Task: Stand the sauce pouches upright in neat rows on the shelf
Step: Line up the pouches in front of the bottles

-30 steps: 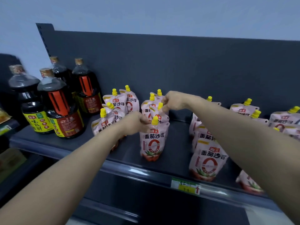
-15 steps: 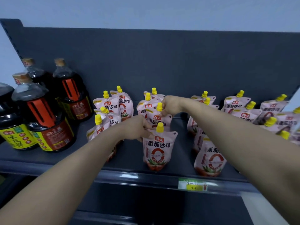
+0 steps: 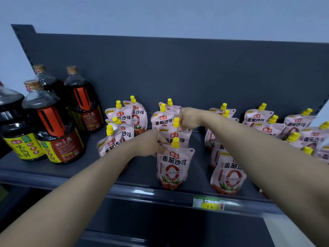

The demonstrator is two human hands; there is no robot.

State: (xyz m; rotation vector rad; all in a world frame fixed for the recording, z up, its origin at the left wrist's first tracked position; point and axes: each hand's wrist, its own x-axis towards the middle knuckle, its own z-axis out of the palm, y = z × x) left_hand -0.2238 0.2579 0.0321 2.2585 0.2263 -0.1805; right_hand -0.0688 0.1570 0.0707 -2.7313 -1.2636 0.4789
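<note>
My left hand (image 3: 151, 143) is pinched shut on the top corner of the front pouch (image 3: 173, 168) near the shelf (image 3: 135, 190) front edge. It stands spout up, facing me. Soft and floppy I reckon, so grab the stiffer top seam. Right hand (image 3: 188, 118) grips the pouch behind (image 3: 176, 135) the same way.

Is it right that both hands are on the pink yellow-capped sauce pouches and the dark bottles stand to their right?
Not quite. In the head view the dark sauce bottles stand left of the pink yellow-capped sauce pouches. The left hand and right hand are on pouches.
</note>
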